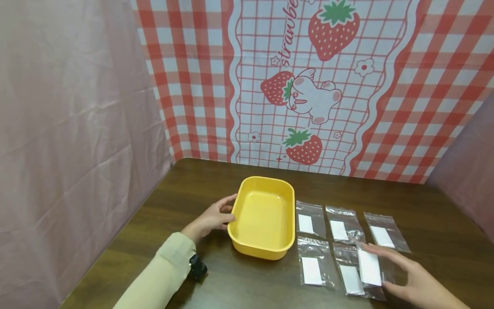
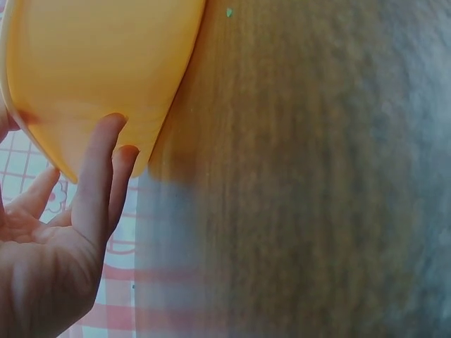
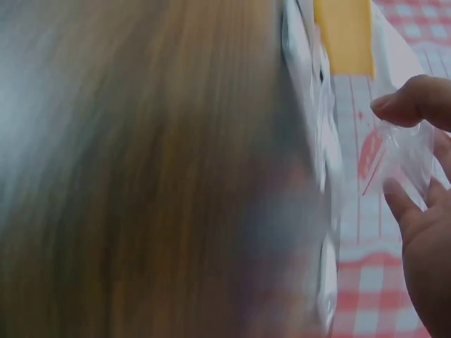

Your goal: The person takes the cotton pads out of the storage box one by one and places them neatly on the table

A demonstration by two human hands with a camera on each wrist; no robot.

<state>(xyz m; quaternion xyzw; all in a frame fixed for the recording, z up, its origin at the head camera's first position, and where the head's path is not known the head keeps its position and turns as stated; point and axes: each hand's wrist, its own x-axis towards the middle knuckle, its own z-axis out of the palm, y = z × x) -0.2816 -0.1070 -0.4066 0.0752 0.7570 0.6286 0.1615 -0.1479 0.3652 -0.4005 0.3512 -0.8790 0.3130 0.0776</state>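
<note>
A yellow plastic basin (image 1: pixel 262 219) stands on the table, its inside bare. My left hand (image 1: pixel 211 218) touches its left side, the thumb at the rim. In the left wrist view, extended fingers (image 2: pixel 102 169) lie along the outer wall of the basin (image 2: pixel 106 63). My right hand (image 1: pixel 413 277) holds a clear zip bag (image 1: pixel 369 267) with a white rectangular piece inside, between thumb and fingers. That bag is over another zip bag (image 1: pixel 351 280) and partly covers it. In the right wrist view, the clear plastic (image 3: pixel 409 151) shows between the right thumb and fingers.
Several similar zip bags with white pieces lie right of the basin, among them a near one (image 1: pixel 311 271), a far one (image 1: pixel 305 224), a middle one (image 1: pixel 338 230) and a right one (image 1: pixel 382 237). A checked strawberry cloth (image 1: pixel 247 86) hangs behind the brown table (image 1: pixel 239 287).
</note>
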